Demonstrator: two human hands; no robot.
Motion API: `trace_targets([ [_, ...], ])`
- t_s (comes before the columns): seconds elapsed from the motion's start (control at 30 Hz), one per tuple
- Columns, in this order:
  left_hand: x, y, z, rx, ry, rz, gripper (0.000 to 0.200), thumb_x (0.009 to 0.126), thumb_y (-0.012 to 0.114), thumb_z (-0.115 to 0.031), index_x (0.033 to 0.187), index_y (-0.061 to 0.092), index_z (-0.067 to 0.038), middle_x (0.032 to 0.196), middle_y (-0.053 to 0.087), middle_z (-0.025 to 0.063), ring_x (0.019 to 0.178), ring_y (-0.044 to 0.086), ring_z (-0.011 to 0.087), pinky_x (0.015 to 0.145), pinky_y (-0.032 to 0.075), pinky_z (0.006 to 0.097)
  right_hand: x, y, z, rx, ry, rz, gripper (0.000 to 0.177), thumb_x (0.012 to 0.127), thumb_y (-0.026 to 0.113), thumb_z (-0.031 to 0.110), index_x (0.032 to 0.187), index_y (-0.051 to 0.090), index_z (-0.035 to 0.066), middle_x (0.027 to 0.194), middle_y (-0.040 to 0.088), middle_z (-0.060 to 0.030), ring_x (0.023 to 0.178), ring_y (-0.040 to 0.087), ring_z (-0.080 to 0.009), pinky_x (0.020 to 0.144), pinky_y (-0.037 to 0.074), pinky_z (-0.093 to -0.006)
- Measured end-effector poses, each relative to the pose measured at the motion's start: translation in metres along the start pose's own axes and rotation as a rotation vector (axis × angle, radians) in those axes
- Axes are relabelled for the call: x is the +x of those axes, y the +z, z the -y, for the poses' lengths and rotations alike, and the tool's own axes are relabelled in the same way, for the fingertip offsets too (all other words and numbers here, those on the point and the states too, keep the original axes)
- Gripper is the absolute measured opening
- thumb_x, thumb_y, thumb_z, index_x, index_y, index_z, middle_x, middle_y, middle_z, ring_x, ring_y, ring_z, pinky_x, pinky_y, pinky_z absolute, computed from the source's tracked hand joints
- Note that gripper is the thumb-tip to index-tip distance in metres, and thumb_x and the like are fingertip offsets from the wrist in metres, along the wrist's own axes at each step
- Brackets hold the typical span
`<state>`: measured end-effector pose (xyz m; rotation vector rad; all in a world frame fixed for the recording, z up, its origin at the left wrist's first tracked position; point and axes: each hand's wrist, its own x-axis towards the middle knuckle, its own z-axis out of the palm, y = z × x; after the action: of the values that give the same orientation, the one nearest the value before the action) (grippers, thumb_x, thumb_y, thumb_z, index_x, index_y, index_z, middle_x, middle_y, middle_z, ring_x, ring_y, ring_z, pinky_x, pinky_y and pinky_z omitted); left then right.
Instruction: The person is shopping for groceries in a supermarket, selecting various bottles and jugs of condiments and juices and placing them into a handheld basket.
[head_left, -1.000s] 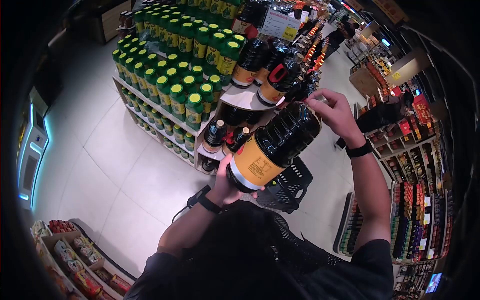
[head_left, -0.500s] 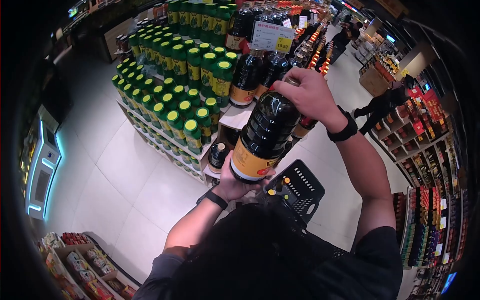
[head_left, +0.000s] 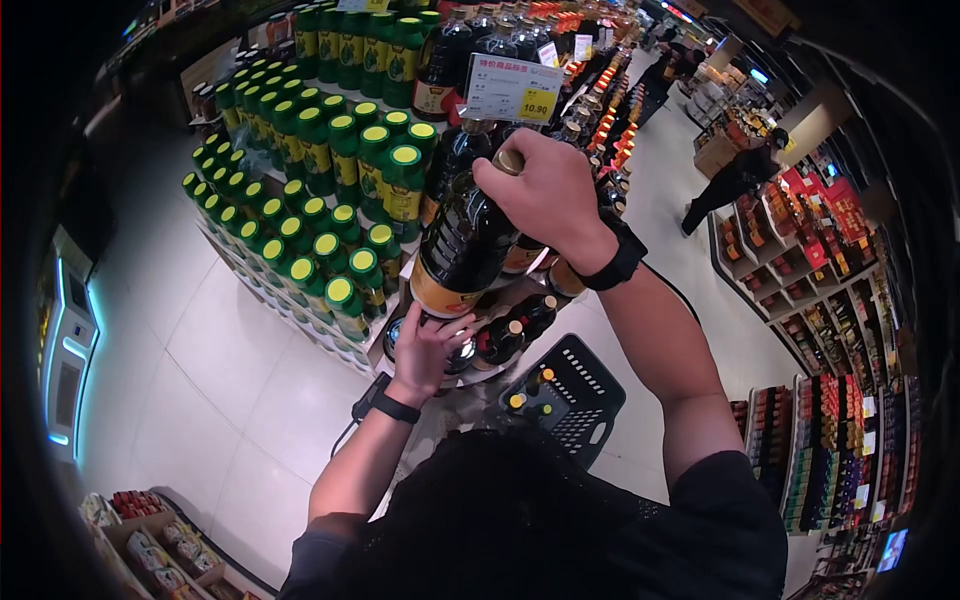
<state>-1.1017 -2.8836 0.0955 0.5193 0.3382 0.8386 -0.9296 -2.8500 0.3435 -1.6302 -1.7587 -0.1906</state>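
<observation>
In the head view, a large dark bottle (head_left: 463, 240) with a yellow-orange label, which looks like soy sauce, tilts slightly at the edge of the display. Its capped neck is gripped by my right hand (head_left: 550, 190), fingers closed around it. My left hand (head_left: 422, 350) is below, fingers spread against the lower edge of the label. Whether the base rests on the shelf is hidden. Right behind the neck hangs a price sign (head_left: 512, 88) reading 10.90. Similar dark bottles (head_left: 500, 342) stand on a lower shelf beside my left hand.
Rows of green bottles (head_left: 342, 290) with yellow caps fill the display to the left. A dark shopping basket (head_left: 590, 410) with several bottles in it is below on the right. A person in dark clothes (head_left: 735, 180) is in the aisle near stocked shelves (head_left: 800, 240).
The bottle has moved away from me and left, toward the display, with my right hand on its neck. My left hand has gone from cupping the base to spread fingers at its lower edge.
</observation>
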Motion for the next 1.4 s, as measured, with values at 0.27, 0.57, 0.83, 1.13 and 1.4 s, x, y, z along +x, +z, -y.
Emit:
trace_targets([
  [0.27, 0.019, -0.013, -0.002, 0.067, 0.067, -0.249, 0.067, 0.107, 0.046, -0.029, 0.161, 0.014, -0.005, 0.148, 0.047, 0.0222, 0.129, 0.057, 0.0305, 0.103, 0.050, 0.0401, 0.024, 0.034, -0.017, -0.137, 0.023, 0.015, 0.042, 0.082, 0.074, 0.041, 0.085, 0.069, -0.001, 0.078, 0.069, -0.0202, 0.075, 0.069, -0.0368, 0.069, 0.054, -0.0433],
  [0.57, 0.037, -0.025, 0.004, 0.051, 0.047, -0.243, 0.065, 0.107, 0.048, -0.027, 0.160, 0.018, -0.005, 0.143, 0.048, 0.0222, 0.127, 0.058, 0.0312, 0.101, 0.053, 0.0404, 0.031, 0.045, -0.027, -0.182, 0.052, 0.090, 0.042, 0.081, 0.070, 0.041, 0.087, 0.071, -0.001, 0.082, 0.071, -0.0231, 0.081, 0.071, -0.0399, 0.077, 0.056, -0.0480],
  [0.83, 0.050, -0.028, 0.010, 0.044, 0.028, -0.242, 0.063, 0.106, 0.050, -0.027, 0.158, 0.025, -0.005, 0.144, 0.044, 0.0203, 0.125, 0.059, 0.0311, 0.104, 0.051, 0.0419, 0.032, 0.056, -0.044, -0.222, 0.066, 0.113, 0.042, 0.082, 0.068, 0.042, 0.088, 0.070, 0.000, 0.083, 0.072, -0.0234, 0.083, 0.071, -0.0404, 0.078, 0.056, -0.0492],
  [1.13, 0.064, -0.036, 0.017, 0.048, 0.042, -0.245, 0.064, 0.105, 0.053, -0.029, 0.158, 0.028, -0.005, 0.126, 0.056, 0.0132, 0.123, 0.059, 0.0303, 0.106, 0.047, 0.0434, 0.031, 0.072, -0.062, -0.170, 0.102, 0.124, 0.042, 0.083, 0.072, 0.041, 0.081, 0.068, -0.001, 0.078, 0.070, -0.0218, 0.078, 0.070, -0.0402, 0.073, 0.055, -0.0478],
  [1.4, 0.068, -0.041, 0.020, 0.068, 0.029, -0.279, 0.066, 0.105, 0.051, -0.025, 0.161, 0.021, -0.006, 0.138, 0.053, 0.0143, 0.121, 0.060, 0.0267, 0.103, 0.050, 0.0393, 0.027, 0.080, -0.063, -0.179, 0.093, 0.119, 0.042, 0.084, 0.070, 0.043, 0.082, 0.066, 0.002, 0.074, 0.069, -0.0202, 0.074, 0.070, -0.0396, 0.070, 0.055, -0.0476],
])
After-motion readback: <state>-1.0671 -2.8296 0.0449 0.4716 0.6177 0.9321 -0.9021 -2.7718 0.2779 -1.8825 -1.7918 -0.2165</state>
